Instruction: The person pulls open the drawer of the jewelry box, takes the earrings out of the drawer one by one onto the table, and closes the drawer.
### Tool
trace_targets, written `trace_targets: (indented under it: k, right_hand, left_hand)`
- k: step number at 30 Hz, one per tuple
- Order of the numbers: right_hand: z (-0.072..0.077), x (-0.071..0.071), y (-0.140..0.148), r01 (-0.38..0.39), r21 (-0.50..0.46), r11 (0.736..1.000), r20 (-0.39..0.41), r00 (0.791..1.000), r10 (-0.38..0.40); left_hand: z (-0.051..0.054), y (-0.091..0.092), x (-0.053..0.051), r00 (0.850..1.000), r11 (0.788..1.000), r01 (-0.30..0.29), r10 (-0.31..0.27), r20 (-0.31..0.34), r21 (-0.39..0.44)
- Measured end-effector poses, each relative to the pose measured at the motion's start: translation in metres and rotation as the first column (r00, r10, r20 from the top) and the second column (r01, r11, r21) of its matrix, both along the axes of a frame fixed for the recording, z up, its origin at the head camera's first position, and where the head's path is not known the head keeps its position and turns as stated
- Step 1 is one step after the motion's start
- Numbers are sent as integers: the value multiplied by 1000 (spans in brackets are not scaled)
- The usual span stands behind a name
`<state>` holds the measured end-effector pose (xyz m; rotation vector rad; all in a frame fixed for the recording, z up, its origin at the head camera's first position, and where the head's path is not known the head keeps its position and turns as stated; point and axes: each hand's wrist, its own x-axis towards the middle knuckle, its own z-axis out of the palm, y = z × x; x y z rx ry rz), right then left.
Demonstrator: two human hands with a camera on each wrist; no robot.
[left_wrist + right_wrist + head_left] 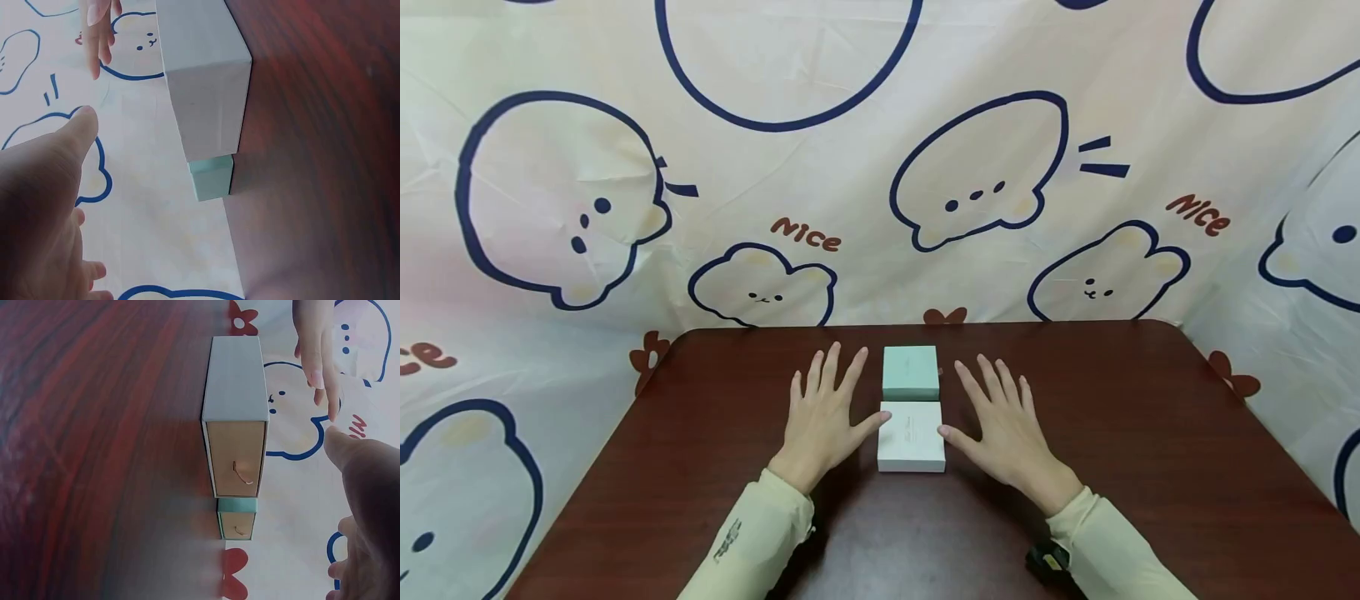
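A white box [912, 437] lies on the table, and a mint-green box [910, 372] sits directly behind it, close against its far edge. In the right wrist view, the white box [235, 381] and the green box [237, 519] each show a tan end with a small pull loop. My left hand [825, 421] is spread to the left of the boxes, its fingers straight. On the other side, my right hand [1009, 425] is also spread. In the wrist views both hands appear raised off the tabletop, with nothing held.
Both boxes stand on a dark brown wooden table [715, 467]. A pale cloth [865, 167] printed with blue cartoon outlines hangs behind it and at both sides. A dark wrist device [1048, 562] sits at the right sleeve.
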<state>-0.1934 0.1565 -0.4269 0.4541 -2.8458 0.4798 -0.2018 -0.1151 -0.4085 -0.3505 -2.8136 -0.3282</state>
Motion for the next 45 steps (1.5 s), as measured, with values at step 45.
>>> trace_targets:
  k: [45]
  right_hand:
    - [9, -22, -1, -18, -16, 1000, -14, 1000, 18]
  left_hand:
    - [5, 10, -27, 995, 994, 96, -97, -23, -58]
